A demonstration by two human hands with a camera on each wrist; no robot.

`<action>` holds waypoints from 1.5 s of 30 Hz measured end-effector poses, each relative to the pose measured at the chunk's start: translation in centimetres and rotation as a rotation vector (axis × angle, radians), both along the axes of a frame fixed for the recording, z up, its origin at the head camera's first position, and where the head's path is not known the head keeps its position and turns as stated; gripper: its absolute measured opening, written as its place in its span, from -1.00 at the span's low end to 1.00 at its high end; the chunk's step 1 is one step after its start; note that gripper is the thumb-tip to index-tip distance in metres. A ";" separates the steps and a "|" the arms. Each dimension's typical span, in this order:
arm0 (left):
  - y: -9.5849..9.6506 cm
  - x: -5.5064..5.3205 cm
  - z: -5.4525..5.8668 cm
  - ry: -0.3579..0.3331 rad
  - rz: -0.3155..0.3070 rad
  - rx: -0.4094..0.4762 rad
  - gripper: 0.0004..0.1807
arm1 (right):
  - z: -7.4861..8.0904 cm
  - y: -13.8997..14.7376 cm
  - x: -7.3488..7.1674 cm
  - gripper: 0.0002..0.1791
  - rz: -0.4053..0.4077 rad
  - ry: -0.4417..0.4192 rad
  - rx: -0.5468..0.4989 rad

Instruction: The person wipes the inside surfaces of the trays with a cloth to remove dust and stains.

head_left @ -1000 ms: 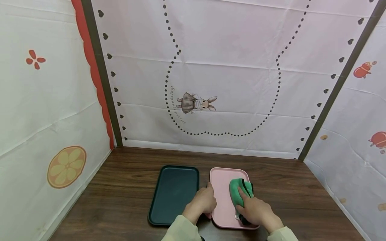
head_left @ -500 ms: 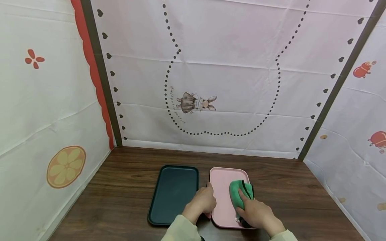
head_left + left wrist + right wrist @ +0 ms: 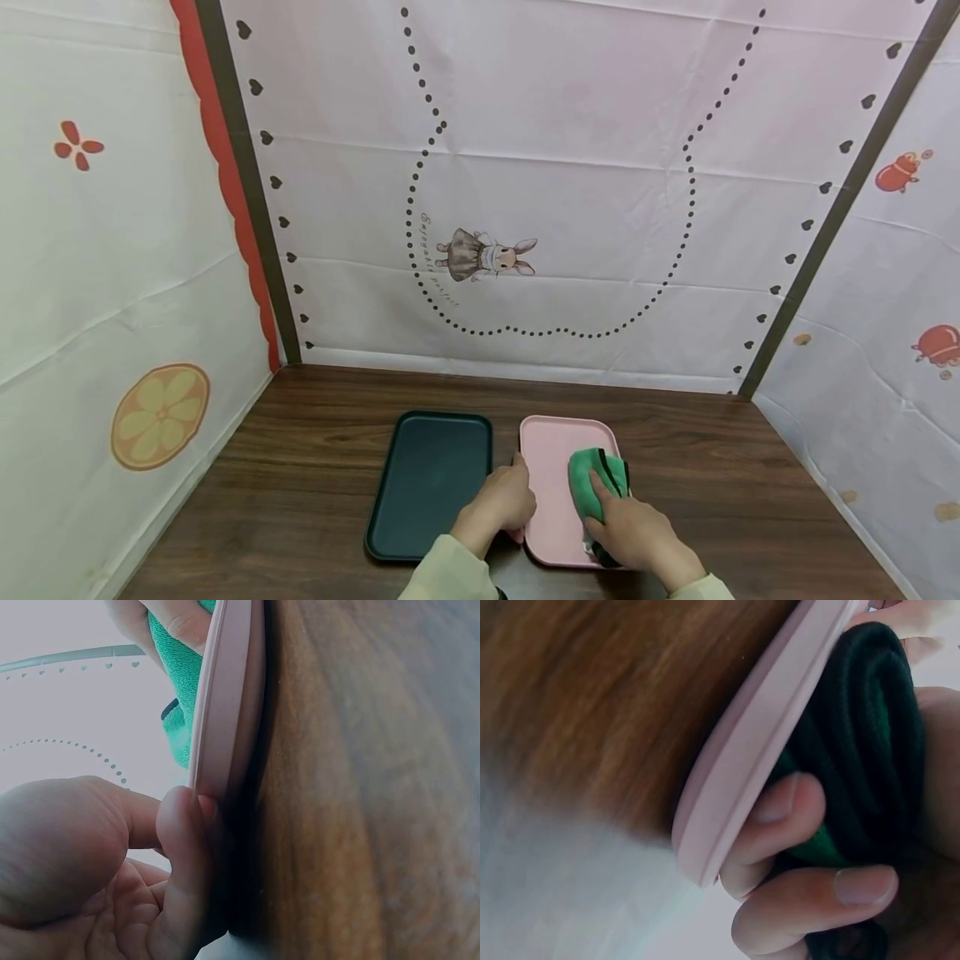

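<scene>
A pink rectangular tray [image 3: 553, 521] lies on the wooden table. On its right half is a bunched green cloth [image 3: 587, 487] with black edging, held under my right hand [image 3: 639, 532]. The right wrist view shows curled fingers [image 3: 780, 814] around dark folds of the cloth [image 3: 866, 742], close to the tray's rim [image 3: 742, 757]. At the tray's left side my left hand [image 3: 507, 500] grips the edge; in the left wrist view fingertips [image 3: 180, 817] meet the pink rim [image 3: 229, 697]. Part of the tray's right edge is hidden by the right hand and cloth.
Left of the pink tray lies a dark green tray [image 3: 431, 487], with the left forearm across its near right corner. Printed fabric walls [image 3: 562, 208] enclose the brown table [image 3: 300, 467] at the back and both sides.
My right hand and the green cloth have shifted slightly toward me on the tray. The left hand keeps its place on the tray edge, and the head view has turned very slightly.
</scene>
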State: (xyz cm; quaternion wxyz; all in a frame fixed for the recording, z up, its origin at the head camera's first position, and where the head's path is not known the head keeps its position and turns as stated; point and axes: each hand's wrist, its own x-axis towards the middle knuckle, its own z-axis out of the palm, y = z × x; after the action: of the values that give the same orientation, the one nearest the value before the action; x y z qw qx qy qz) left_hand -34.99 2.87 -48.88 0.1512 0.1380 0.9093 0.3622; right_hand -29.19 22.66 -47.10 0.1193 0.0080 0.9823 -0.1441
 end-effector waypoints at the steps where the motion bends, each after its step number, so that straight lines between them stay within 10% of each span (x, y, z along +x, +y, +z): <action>1: 0.0 0.0 0.1 0.004 -0.003 -0.005 -0.24 | 0.0 0.0 0.0 -0.18 0.001 0.002 -0.002; 45: -0.2 -0.6 -0.8 -0.070 -0.019 0.056 -0.24 | -0.6 -2.6 -0.4 -0.16 0.054 0.057 -0.056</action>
State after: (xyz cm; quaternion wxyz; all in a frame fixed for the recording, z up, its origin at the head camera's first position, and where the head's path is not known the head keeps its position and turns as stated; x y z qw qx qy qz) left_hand -35.64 2.71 -49.69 0.1825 0.1380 0.8916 0.3909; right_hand -29.57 20.08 -47.71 0.0954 -0.0260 0.9807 -0.1686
